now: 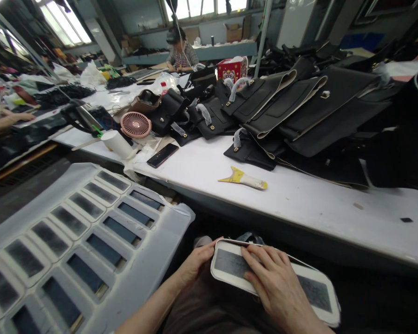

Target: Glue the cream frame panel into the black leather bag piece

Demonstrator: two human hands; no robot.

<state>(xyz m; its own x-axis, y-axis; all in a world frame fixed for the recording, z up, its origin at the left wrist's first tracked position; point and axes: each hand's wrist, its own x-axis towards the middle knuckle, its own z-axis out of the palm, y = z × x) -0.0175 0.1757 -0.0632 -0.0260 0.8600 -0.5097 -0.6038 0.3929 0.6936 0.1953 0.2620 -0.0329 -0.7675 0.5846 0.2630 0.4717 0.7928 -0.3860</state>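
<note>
A long white panel (318,273) with rounded corners and a dark rectangular insert lies over my lap at the bottom centre. My left hand (198,260) grips its left end, fingers closed on the edge. Across its middle rests my right hand (273,273), palm down with the fingers laid on the surface and the thumb a little apart. Part of the dark insert is hidden beneath it. On the left, a grey sheet (153,273) carries rows of similar white-framed pieces (52,239) and dark rectangular openings (106,250).
The white table (202,171) holds a yellow-and-white tool (244,178), a phone (162,155), a pink fan (135,125), a white cup (116,143) and black leather bags (271,102). A person (181,53) sits behind; another person's arm (7,121) shows at left.
</note>
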